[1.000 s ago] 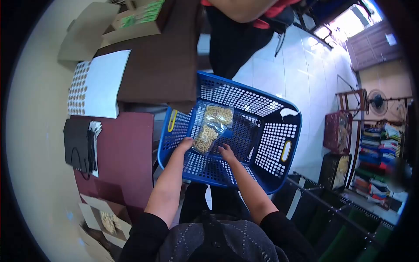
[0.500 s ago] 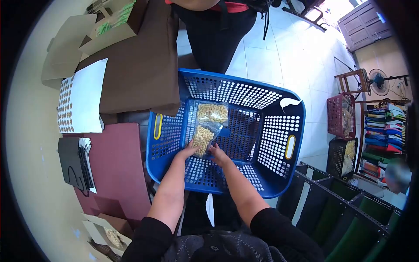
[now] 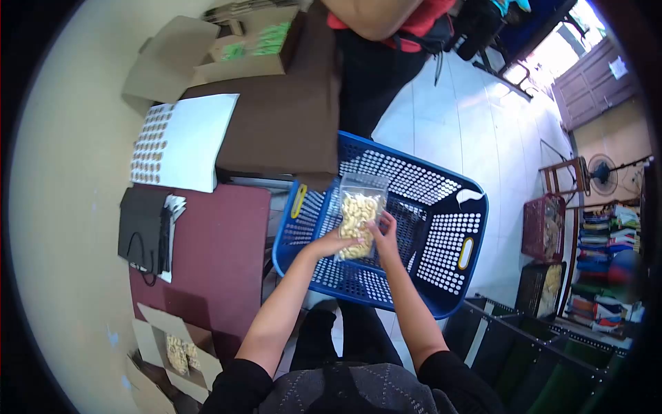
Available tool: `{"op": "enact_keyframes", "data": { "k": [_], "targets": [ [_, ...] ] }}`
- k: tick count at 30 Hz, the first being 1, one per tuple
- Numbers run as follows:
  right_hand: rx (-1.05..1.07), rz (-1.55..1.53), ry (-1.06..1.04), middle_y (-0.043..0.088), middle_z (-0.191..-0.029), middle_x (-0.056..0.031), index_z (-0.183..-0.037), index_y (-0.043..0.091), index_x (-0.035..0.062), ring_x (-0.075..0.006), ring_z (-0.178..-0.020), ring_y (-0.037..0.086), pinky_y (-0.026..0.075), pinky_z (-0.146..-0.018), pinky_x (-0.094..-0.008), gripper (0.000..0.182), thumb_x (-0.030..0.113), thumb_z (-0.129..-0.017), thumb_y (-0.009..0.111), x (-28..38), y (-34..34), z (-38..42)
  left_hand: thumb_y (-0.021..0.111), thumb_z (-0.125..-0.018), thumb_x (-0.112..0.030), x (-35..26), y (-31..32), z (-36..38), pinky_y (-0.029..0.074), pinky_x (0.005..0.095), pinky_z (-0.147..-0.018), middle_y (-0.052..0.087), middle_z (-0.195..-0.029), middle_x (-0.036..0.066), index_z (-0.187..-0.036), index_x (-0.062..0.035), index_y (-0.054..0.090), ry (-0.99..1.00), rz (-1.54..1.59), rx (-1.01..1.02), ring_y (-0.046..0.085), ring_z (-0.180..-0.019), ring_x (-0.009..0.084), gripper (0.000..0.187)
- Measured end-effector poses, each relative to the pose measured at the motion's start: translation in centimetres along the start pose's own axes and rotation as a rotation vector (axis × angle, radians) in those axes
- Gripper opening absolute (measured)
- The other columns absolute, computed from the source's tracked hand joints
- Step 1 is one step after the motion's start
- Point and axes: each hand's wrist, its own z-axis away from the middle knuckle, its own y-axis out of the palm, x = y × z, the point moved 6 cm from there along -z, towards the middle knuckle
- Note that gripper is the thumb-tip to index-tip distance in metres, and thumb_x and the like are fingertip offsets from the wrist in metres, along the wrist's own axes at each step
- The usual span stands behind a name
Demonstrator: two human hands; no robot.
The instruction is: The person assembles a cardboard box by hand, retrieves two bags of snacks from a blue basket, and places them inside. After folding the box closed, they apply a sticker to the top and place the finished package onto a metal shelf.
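Observation:
A clear plastic bag of cashew nuts [image 3: 358, 210] is held upright over the blue laundry basket [image 3: 386, 297], its zip-style top pointing away from me. My left hand [image 3: 334, 243] grips the lower left side, with the thumb lying across the front. On the right side, the fingers of my right hand [image 3: 386, 238] are closed on the bag's edge. The basket has perforated walls and yellow-rimmed handles. What lies directly beneath the bag is hidden.
A brown-covered table [image 3: 283, 127] bears a white sheet of round stickers [image 3: 196, 145] and a carton [image 3: 241, 67] with green packets. On a maroon surface [image 3: 214, 252] are a black paper bag [image 3: 143, 231] and an open carton [image 3: 203, 336] of nuts. Another person [image 3: 376, 76] stands beyond the basket.
Both hands have raised a cashew bag from inside the basket toward me. The other bag seen in the basket is now out of sight. My view has shifted left and turned slightly.

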Motion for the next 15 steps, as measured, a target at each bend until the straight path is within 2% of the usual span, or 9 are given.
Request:
{"op": "enact_keyframes", "data": {
  "k": [2, 3, 4, 5, 6, 8, 9, 11, 15],
  "targets": [
    [0.107, -0.126, 0.039, 0.058, -0.106, -0.0062, -0.107, 0.057, 0.0016, -0.0143, -0.094, 0.056, 0.044, -0.084, -0.0283, 0.031, 0.022, -0.086, 0.067, 5.8, 1.5, 3.3, 0.069, -0.083, -0.022, -1.5, 0.8, 3.9, 0.039, 0.0301, -0.098, 0.052, -0.128, 0.010, -0.136, -0.0030, 0.038, 0.140, -0.001, 0.011, 0.049, -0.116, 0.0168, 0.064],
    [0.288, -0.144, 0.127, 0.059, -0.104, -0.0053, -0.107, 0.057, 0.0018, -0.0123, -0.093, 0.056, 0.045, -0.083, -0.0273, 0.029, 0.022, -0.088, 0.065, 6.8, 2.8, 4.9, 0.071, -0.082, -0.024, -2.3, 1.1, 6.2, 0.040, 0.0303, -0.097, 0.052, -0.127, 0.010, -0.135, -0.0024, 0.037, 0.220, -0.015, 0.001, 0.049, -0.116, 0.0173, 0.067],
    [0.470, -0.155, 0.218, 0.061, -0.102, -0.0044, -0.107, 0.057, 0.0021, -0.0104, -0.092, 0.056, 0.045, -0.082, -0.0262, 0.027, 0.022, -0.090, 0.063, 7.8, 4.3, 6.7, 0.071, -0.082, -0.022, -2.3, 0.6, 8.5, 0.040, 0.0310, -0.098, 0.051, -0.127, 0.011, -0.137, -0.0028, 0.032, 0.313, -0.069, -0.116, 0.048, -0.117, 0.0175, 0.070],
    [0.516, -0.097, 0.160, 0.063, -0.097, -0.0022, -0.108, 0.056, 0.0023, -0.0073, -0.088, 0.056, 0.045, -0.080, -0.0239, 0.026, 0.022, -0.092, 0.060, 9.2, 5.6, 8.4, 0.071, -0.082, -0.020, -2.1, 0.1, 11.2, 0.040, 0.0317, -0.098, 0.050, -0.127, 0.011, -0.139, -0.0032, 0.028, 0.402, -0.120, -0.238, 0.047, -0.118, 0.0178, 0.074],
    [0.558, -0.073, 0.119, 0.063, -0.097, -0.0023, -0.108, 0.056, 0.0020, -0.0070, -0.088, 0.056, 0.045, -0.080, -0.0236, 0.026, 0.022, -0.092, 0.060, 10.3, 7.1, 10.1, 0.071, -0.082, -0.020, -2.0, 0.1, 13.9, 0.040, 0.0317, -0.098, 0.050, -0.127, 0.011, -0.139, -0.0032, 0.028, 0.422, -0.111, -0.269, 0.047, -0.118, 0.0178, 0.074],
    [0.638, -0.015, 0.002, 0.062, -0.096, -0.0024, -0.107, 0.056, 0.0013, -0.0071, -0.086, 0.056, 0.045, -0.076, -0.0226, 0.026, 0.021, -0.091, 0.061, 11.3, 10.8, 13.5, 0.071, -0.082, -0.017, -1.5, -1.3, 20.1, 0.040, 0.0331, -0.098, 0.047, -0.129, 0.012, -0.141, -0.0041, 0.020, 0.464, 0.055, -0.475, 0.046, -0.119, 0.0192, 0.079],
    [0.665, 0.024, 0.003, 0.061, -0.093, -0.0026, -0.106, 0.055, 0.0007, -0.0076, -0.084, 0.056, 0.046, -0.074, -0.0231, 0.025, 0.019, -0.090, 0.062, 12.8, 13.0, 15.9, 0.073, -0.081, -0.021, -0.2, -2.4, 22.7, 0.041, 0.0326, -0.096, 0.050, -0.123, 0.013, -0.136, -0.0045, 0.024, 0.477, 0.121, -0.574, 0.048, -0.116, 0.0190, 0.075],
    [0.777, 0.065, -0.031, 0.062, -0.097, -0.0038, -0.110, 0.054, 0.0002, -0.0087, -0.090, 0.056, 0.045, -0.080, -0.0238, 0.026, 0.016, -0.090, 0.061, 12.9, 16.8, 20.3, 0.070, -0.083, -0.016, 0.9, -2.6, 28.8, 0.041, 0.0312, -0.096, 0.049, -0.125, 0.013, -0.135, -0.0045, 0.026, 0.643, 0.340, -0.696, 0.048, -0.116, 0.0188, 0.069],
    [1.006, 0.012, -0.068, 0.061, -0.098, -0.0053, -0.110, 0.053, -0.0003, -0.0092, -0.088, 0.057, 0.046, -0.079, -0.0244, 0.028, 0.016, -0.089, 0.062, 12.5, 24.5, 29.5, 0.067, -0.085, -0.012, 3.5, -3.1, 40.0, 0.042, 0.0305, -0.096, 0.050, -0.126, 0.012, -0.133, -0.0031, 0.031, 0.811, 0.344, -0.958, 0.050, -0.115, 0.0182, 0.061]
  ]
}}
